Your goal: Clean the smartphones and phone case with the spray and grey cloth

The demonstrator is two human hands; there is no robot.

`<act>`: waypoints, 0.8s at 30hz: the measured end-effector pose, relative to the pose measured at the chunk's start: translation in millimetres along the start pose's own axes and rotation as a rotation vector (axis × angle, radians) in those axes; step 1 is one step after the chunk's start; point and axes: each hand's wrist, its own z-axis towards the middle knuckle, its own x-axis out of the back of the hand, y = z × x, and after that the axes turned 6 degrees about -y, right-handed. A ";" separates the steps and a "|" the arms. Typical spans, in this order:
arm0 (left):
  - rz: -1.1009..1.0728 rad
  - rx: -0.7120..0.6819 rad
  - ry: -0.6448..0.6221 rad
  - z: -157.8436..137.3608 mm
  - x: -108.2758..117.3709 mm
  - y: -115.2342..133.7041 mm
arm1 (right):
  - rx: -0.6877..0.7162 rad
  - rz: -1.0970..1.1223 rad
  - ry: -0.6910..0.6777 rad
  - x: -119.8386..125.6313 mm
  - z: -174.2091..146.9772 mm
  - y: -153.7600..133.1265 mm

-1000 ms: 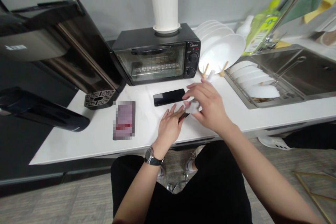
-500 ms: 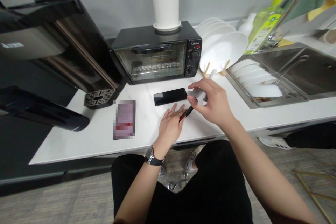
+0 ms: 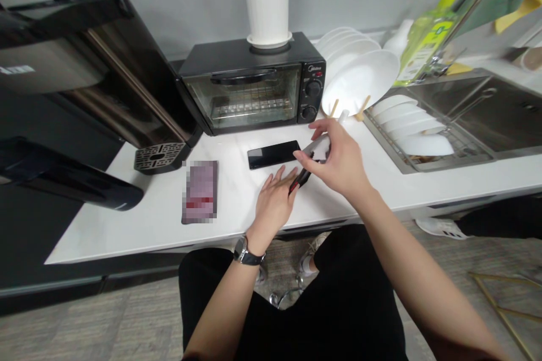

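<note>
On the white counter [image 3: 237, 197], my left hand [image 3: 275, 200] lies flat with its fingers spread, a watch [image 3: 248, 252] on its wrist. Its thumb side touches a slim black-and-red piece [image 3: 300, 179], which runs up toward my right hand [image 3: 342, 161]. There, my curled fingers and thumb grip a grey object [image 3: 318, 148] with dark parts; my hand covers much of it, and its kind is unclear. Whether the grey and black-red parts are joined, I cannot tell. A black phone [image 3: 273, 155] lies just beyond my left fingertips. To the left rests a pixelated purple rectangular item [image 3: 201, 192].
Behind the phone stands a toaster oven [image 3: 254, 82] with a white cup [image 3: 267, 3] on top. White plates [image 3: 359, 82] stand racked beside it, near the sink [image 3: 486, 107] with bowls [image 3: 423, 144]. A tall black machine [image 3: 105, 79] rises at left.
My right hand has tilted and shifted slightly, its thumb moving left and down over the grey object, showing more dark parts. My left hand stays in place.
</note>
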 end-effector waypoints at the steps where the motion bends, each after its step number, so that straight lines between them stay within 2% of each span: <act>1: -0.001 0.003 0.002 0.0 0.2 0.1 | 0.009 -0.010 -0.017 1.0 1.6 -0.3; 3: 0.008 -0.001 0.011 -0.7 0.1 0.2 | 0.136 -0.033 -0.047 1.3 3.5 -4.9; 7: 0.047 0.040 0.025 -3.1 -2.3 0.4 | 0.528 -0.071 -0.139 -6.0 0.5 -21.2; 9: 0.061 0.076 0.027 -3.4 -3.4 0.4 | 0.607 -0.121 -0.139 -9.4 -2.3 -25.2; 11: 0.052 0.061 0.025 -2.6 -3.4 0.4 | 0.537 -0.144 -0.108 -8.6 -3.3 -23.4; 16: -0.008 0.002 -0.021 0.3 1.4 0.8 | 0.006 -0.057 -0.073 10.1 4.2 -4.0; 18: -0.028 0.007 -0.025 0.2 2.2 0.7 | -0.051 -0.067 -0.099 16.1 7.1 0.3; 20: -0.028 -0.004 -0.010 -0.9 1.0 0.1 | 0.090 -0.063 -0.127 16.2 6.9 -2.0; 24: 0.036 -0.010 0.057 -3.9 -5.2 -2.7 | 0.542 -0.066 -0.151 0.7 -2.3 -20.0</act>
